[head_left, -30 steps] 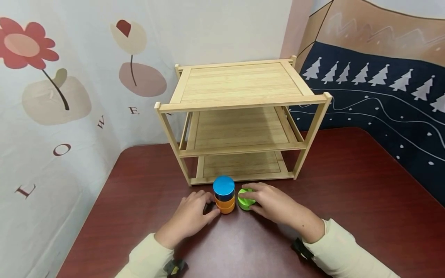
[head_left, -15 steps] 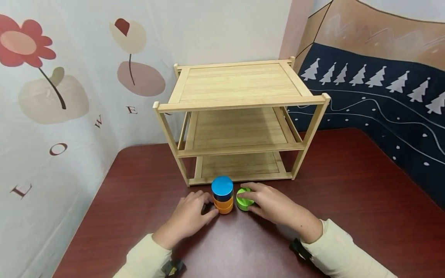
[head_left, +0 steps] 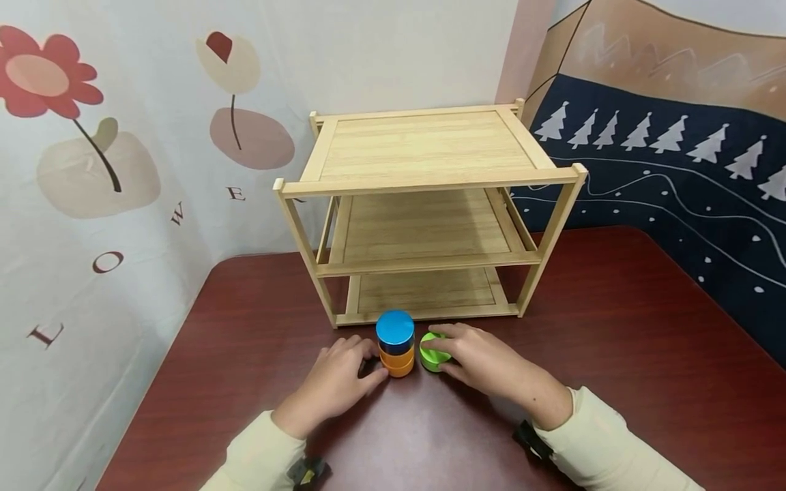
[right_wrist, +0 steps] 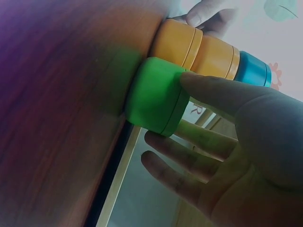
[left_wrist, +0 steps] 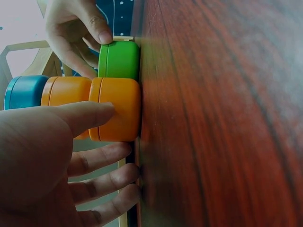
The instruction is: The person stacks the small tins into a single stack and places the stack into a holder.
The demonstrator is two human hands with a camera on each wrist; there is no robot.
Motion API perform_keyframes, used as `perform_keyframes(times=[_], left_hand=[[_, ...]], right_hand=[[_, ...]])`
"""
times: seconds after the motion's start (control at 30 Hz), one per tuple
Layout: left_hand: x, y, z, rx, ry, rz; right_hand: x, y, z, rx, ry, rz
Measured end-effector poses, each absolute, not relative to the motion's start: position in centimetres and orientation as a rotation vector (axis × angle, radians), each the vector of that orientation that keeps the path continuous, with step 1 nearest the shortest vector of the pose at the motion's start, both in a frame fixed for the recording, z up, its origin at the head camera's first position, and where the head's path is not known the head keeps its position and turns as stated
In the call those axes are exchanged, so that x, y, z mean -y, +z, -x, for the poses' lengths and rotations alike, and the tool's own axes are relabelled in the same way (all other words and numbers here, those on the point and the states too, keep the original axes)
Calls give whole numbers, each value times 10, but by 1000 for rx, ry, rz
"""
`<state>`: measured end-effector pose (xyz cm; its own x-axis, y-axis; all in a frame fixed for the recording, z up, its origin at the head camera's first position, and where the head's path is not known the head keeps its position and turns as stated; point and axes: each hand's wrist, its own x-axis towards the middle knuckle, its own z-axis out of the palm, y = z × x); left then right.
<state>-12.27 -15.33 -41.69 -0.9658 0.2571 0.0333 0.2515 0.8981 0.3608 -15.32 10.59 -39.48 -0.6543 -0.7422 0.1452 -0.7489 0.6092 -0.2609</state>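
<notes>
Two orange round tins are stacked with a blue tin (head_left: 396, 328) on top, standing on the table before the rack. My left hand (head_left: 334, 383) is at the stack's left side. Its thumb lies against the lower orange tin (left_wrist: 124, 124), the index finger is hidden behind the stack and the other fingers are spread. Above sits the upper orange tin (left_wrist: 68, 89). Just right of the stack stands a green tin (right_wrist: 154, 94). My right hand (head_left: 485, 358) holds it from the right, thumb at the lid's edge and fingers round the far side.
A three-tier wooden rack (head_left: 430, 183) stands right behind the tins, its front bottom bar close to them. The dark red table (head_left: 245, 327) extends to both sides. Printed cloth walls (head_left: 153, 286) enclose the table at the left, back and right.
</notes>
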Motion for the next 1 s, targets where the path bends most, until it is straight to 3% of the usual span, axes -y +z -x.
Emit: perform_keyframes(times=[1.0], left_hand=[[153, -416, 123, -3022, 591, -408]], right_hand=[[-107, -397, 153, 2812, 457, -1293]])
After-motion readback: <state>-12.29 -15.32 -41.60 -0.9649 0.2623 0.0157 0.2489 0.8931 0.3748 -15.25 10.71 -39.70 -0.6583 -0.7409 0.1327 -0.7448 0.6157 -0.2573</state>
